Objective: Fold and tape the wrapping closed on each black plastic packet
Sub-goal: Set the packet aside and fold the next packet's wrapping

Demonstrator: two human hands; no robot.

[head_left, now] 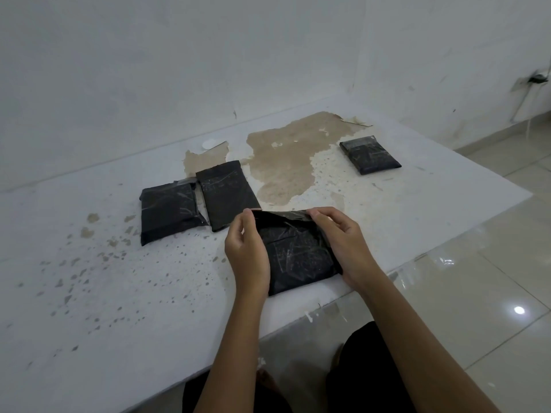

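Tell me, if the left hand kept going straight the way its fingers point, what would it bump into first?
Probably the middle black packet, just beyond the left hand and the flap it pinches on the near packet; depth is hard to judge.

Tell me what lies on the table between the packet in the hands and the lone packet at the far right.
Nothing: in the head view, the table between the held packet and the far-right packet shows only worn, peeled paint.
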